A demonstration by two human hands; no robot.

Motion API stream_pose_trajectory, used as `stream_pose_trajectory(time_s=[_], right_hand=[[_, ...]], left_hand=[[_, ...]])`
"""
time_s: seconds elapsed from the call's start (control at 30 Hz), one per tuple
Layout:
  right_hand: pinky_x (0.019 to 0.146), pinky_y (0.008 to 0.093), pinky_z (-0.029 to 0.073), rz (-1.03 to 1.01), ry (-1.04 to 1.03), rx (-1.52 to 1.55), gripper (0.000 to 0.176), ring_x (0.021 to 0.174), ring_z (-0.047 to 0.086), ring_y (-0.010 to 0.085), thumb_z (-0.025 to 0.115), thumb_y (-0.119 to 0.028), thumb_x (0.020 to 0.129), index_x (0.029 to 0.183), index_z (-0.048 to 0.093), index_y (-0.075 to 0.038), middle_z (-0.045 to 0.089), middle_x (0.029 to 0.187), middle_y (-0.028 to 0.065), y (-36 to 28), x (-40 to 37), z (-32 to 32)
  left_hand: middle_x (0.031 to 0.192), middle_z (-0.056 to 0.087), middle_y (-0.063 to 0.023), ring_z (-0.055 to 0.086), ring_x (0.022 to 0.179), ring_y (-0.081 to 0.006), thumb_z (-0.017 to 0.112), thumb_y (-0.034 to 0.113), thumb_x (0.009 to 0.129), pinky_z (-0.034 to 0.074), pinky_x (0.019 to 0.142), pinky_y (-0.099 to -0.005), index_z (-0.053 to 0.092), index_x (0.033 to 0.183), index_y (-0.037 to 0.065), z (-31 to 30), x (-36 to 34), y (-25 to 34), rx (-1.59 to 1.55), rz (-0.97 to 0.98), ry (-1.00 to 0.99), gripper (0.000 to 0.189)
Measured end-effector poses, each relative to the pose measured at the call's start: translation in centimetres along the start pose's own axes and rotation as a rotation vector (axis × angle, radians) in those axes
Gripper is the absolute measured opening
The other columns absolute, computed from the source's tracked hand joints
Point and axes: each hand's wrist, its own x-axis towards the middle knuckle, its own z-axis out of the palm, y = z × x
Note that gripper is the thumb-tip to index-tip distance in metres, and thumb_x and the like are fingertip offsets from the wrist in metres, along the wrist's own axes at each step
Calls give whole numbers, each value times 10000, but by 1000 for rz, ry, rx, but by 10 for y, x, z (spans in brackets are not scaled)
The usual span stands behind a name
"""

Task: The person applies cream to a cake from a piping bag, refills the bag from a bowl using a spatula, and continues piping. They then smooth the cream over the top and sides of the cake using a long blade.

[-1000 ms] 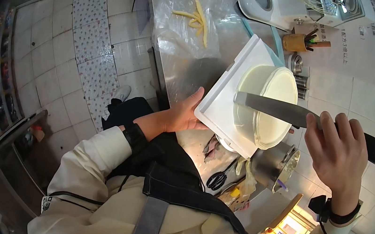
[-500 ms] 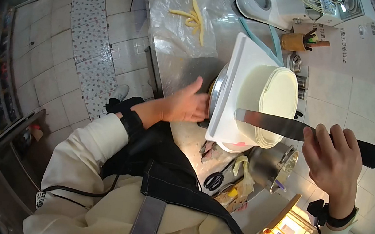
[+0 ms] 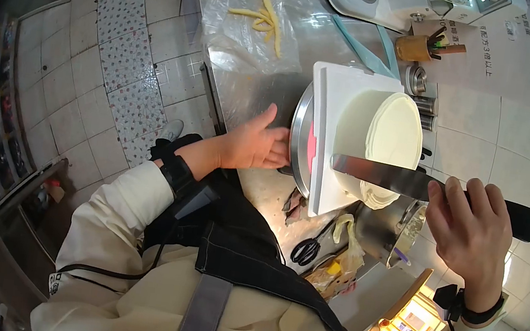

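The right hand grips a black-handled steel spatula, blade against the smooth round cake (square white board beneath). Left of the cake, the spread left hand touches the metal turntable.

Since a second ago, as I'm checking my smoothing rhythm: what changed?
The left hand slid from the white square board to the round metal turntable rim; board and white round cake turned counterclockwise. The right hand kept the long metal spatula against the cake's side.

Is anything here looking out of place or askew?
The cake that the spatula touches sits toward one side of the white board, not centred; a wide bare strip is left toward the left hand. Crumpled scraps lie beside the scissors.
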Motion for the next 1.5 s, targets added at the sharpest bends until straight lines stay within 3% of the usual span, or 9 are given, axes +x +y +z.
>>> stream_pose_trajectory(time_s=[0.17, 0.3, 0.47, 0.77, 0.9, 0.97, 1.1, 1.33, 1.5], right_hand=[[502, 299, 356, -2, -9, 16, 116, 603, 478, 189, 642, -28, 662, 639, 529, -32, 530, 735, 72, -3, -4, 0], [500, 300, 355, -3, -7, 25, 114, 605, 483, 195, 636, -28, 666, 637, 526, -28, 538, 743, 80, -5, -7, 1], [494, 300, 352, -16, 2, 29, 115, 601, 486, 201, 633, -26, 671, 635, 524, -20, 548, 748, 94, -8, -8, -1], [489, 293, 341, -39, -8, 5, 124, 608, 490, 209, 641, -40, 685, 631, 533, -13, 550, 728, 106, -13, -3, -7], [486, 293, 343, -65, -6, -7, 103, 607, 480, 206, 651, -20, 659, 678, 550, -10, 539, 739, 96, -13, 0, -11], [485, 291, 348, -82, -28, -5, 140, 603, 473, 199, 661, 1, 629, 736, 571, -8, 533, 755, 87, -12, 2, -13], [490, 297, 354, -71, -21, -9, 107, 608, 484, 211, 651, -20, 659, 668, 545, -10, 538, 734, 99, -16, 3, -12], [516, 306, 387, -50, -4, -23, 141, 630, 510, 226, 654, -49, 684, 620, 533, -13, 553, 730, 106, -19, 4, -14], [512, 305, 382, -59, 0, -20, 136, 628, 511, 223, 652, -46, 687, 624, 536, -16, 558, 734, 108, -16, 5, -13]], left_hand=[[1176, 469, -193, 460, 1094, -287, 207, 676, 820, 309, 982, -395, 355, 1270, 30, -18, 1, 15, 41, 122, -297, 801], [1192, 461, -201, 454, 1105, -293, 196, 686, 813, 307, 985, -401, 331, 1291, 26, 0, -2, 22, -59, 298, -175, 826], [1208, 454, -208, 454, 1102, -306, 179, 696, 806, 285, 1005, -405, 295, 1322, 30, -3, -3, -8, 103, -19, -51, 850], [1115, 501, -187, 492, 1041, -277, 217, 685, 811, 300, 992, -401, 333, 1291, 20, 9, -7, 25, -162, 297, -128, 828], [1089, 515, -178, 500, 1032, -254, 207, 691, 808, 322, 971, -384, 346, 1272, 15, -10, 2, 3, -302, 196, -253, 831], [1063, 532, -158, 511, 1010, -238, 199, 701, 802, 350, 936, -355, 353, 1265, 33, -6, -4, -9, 10, -64, -167, 827], [1023, 545, -144, 519, 994, -244, 191, 701, 803, 356, 932, -350, 353, 1262, 43, -11, -5, 8, -4, 18, -231, 818], [1302, 392, -179, 366, 1217, -272, 169, 682, 817, 264, 1017, -385, 265, 1343, 53, 3, -7, 14, -131, 294, -173, 826], [1227, 456, -202, 424, 1160, -305, 173, 703, 800, 275, 1008, -407, 304, 1331, 75, -14, -7, -6, 8, -17, -136, 832]])
